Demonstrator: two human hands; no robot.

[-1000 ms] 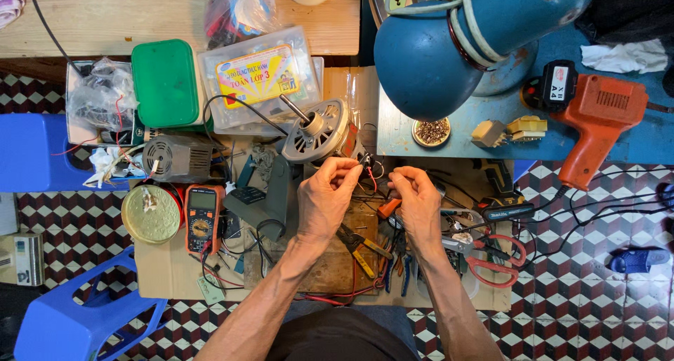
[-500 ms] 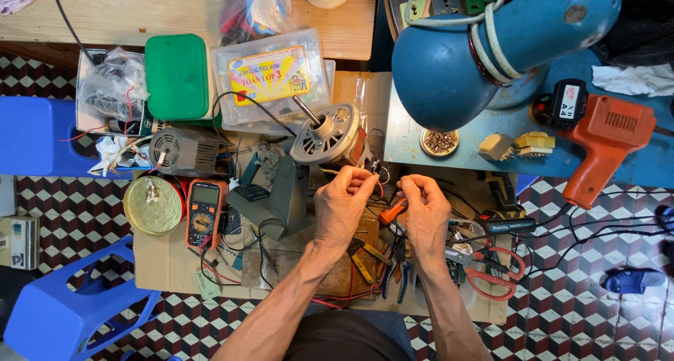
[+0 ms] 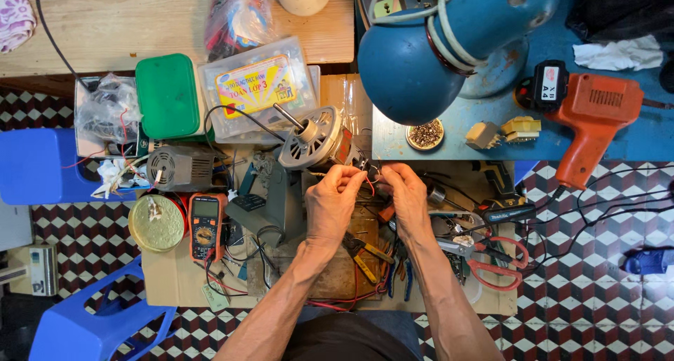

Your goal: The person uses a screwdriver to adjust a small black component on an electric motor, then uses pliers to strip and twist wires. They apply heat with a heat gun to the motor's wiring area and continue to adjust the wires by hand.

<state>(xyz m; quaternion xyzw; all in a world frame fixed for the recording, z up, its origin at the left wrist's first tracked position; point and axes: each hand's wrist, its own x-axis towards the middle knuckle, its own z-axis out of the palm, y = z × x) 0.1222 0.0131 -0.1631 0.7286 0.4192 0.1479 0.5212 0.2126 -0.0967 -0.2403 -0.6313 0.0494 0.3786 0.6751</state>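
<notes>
A round silver fan motor [image 3: 314, 139] with a protruding shaft lies on the low work table, thin wires trailing from it toward me. My left hand [image 3: 335, 201] pinches a thin wire just below the motor. Next to it, my right hand [image 3: 405, 196] pinches thin wires, one red, beside a small dark part; both sets of fingertips almost meet. An orange-handled tool [image 3: 385, 212] lies under my right hand. Exactly what the fingers grip is partly hidden.
A blue desk lamp [image 3: 428, 52] hangs over the table's right. An orange soldering gun [image 3: 597, 119], red-handled scissors [image 3: 495, 259], pliers [image 3: 368, 256], an orange multimeter [image 3: 206, 224], a green box [image 3: 167, 96], a clear plastic box [image 3: 256, 94] and blue plastic stools [image 3: 42, 168] surround me.
Both hands have stayed together at the motor's wires, fingers shifting slightly. The camera view has drifted, so everything sits a little lower and to the right in the picture.
</notes>
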